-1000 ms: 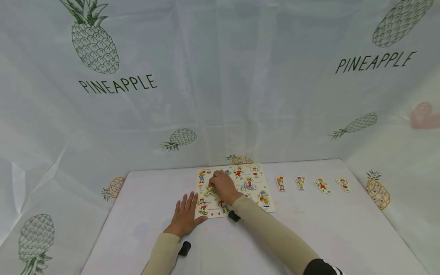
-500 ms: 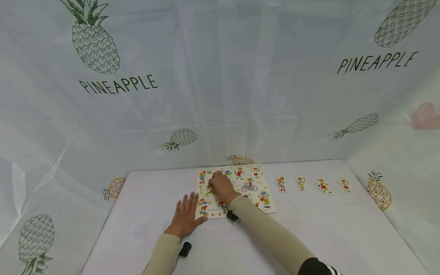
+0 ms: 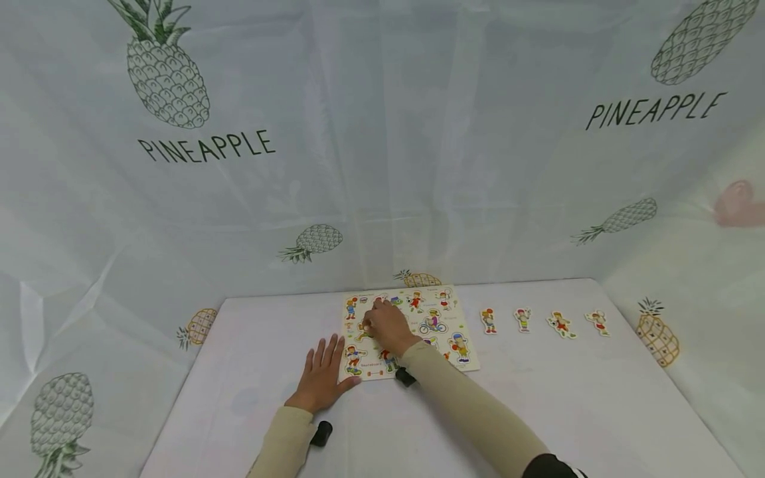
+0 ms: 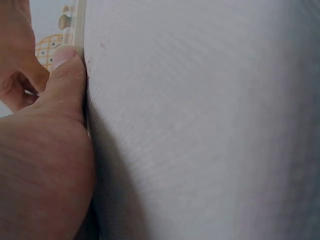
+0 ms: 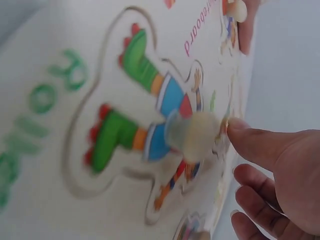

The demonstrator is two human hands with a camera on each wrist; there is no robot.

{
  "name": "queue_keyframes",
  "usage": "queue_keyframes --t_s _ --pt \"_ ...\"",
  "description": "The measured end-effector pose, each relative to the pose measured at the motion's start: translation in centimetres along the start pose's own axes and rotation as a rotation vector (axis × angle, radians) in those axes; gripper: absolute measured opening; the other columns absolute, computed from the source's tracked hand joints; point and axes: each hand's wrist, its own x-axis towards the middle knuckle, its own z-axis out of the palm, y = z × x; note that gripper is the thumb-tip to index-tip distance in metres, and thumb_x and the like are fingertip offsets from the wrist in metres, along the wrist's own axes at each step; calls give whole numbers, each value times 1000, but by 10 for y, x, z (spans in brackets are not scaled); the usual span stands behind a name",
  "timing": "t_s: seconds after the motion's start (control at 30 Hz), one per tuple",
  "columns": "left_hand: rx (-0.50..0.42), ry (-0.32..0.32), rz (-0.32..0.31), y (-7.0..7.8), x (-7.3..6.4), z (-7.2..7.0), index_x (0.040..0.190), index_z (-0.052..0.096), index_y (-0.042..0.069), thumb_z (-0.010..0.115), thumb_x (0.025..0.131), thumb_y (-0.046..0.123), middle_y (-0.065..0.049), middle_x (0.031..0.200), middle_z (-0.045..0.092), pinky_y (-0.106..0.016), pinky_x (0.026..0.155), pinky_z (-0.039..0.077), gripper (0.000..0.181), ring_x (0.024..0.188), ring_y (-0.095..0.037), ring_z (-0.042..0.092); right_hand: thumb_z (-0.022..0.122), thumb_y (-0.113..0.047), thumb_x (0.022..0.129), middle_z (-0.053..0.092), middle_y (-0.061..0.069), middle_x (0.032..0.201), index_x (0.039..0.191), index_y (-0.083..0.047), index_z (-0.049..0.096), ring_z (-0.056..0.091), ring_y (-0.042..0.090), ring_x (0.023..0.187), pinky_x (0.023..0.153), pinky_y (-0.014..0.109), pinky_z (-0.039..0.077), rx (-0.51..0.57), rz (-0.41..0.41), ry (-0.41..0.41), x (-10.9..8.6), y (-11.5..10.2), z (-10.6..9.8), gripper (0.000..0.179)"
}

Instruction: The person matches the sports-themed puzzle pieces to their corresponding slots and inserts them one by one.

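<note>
A knobbed puzzle board (image 3: 412, 376) with sports figures lies at the back of the table in the head view. My right hand (image 3: 391, 328) reaches over its left half, and the fingertips pinch a small figure puzzle piece (image 3: 361, 331) at the board's left side. My left hand (image 3: 321, 378) rests palm down beside the board, fingers straight, with the thumb by its near left corner. In the right wrist view, a roller-skater piece (image 5: 132, 135) with a round knob sits in its slot near my right thumb (image 5: 250, 140). The pinched knob is mostly hidden.
To the right of the board, several loose figure pieces lie in a row, among them a ball-holding figure (image 3: 489, 321) and a footballer (image 3: 561, 324). A pineapple-print cloth (image 3: 412, 166) hangs behind the table (image 3: 538, 405).
The piece under my right fingertips has turned and shifted slightly over the board. My right hand has barely moved; the left hand stays in place.
</note>
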Motion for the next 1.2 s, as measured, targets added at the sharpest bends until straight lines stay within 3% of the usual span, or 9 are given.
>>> queue_keyframes --t_s 0.17,0.4,0.63,0.87,1.0,1.2 --pt "9 -6 3 0 0 -1 165 26 -3 68 98 54 -24 173 22 -67 127 16 97 158 -51 18 86 -15 90 66 5 99 105 -10 79 62 25 92 83 41 56 65 12 46 -17 9 -11 18" --pt "-15 -30 -10 1 -4 -8 166 22 -3 63 99 61 -25 173 19 -67 128 10 100 159 -51 14 89 -9 84 67 7 95 100 -8 79 64 27 89 82 44 57 106 20 143 -43 28 -26 19" --pt "-23 -4 -17 -2 -3 -7 164 28 -5 72 97 49 -27 172 24 -69 126 14 97 157 -53 18 90 -9 83 66 7 98 99 -8 79 60 25 87 77 41 55 68 131 178 -64 52 -42 19" --pt "-37 -6 -3 0 -3 -7 164 25 -5 67 99 55 -28 172 22 -69 127 12 98 157 -53 16 90 -7 83 67 9 100 101 -7 80 60 28 88 74 43 54 79 245 217 -88 87 -55 21" --pt "-33 -10 1 -1 -2 -4 165 23 -4 65 99 58 -26 173 21 -68 127 11 100 158 -52 15 89 -7 85 67 12 106 105 -5 79 62 32 95 79 47 56 80 328 210 -104 107 -63 22" --pt "20 -24 2 -4 2 3 165 25 -3 68 98 55 -24 173 22 -67 127 16 99 159 -51 18 87 -3 85 69 19 109 108 0 78 64 38 96 80 51 57 34 403 212 -125 138 -72 24"
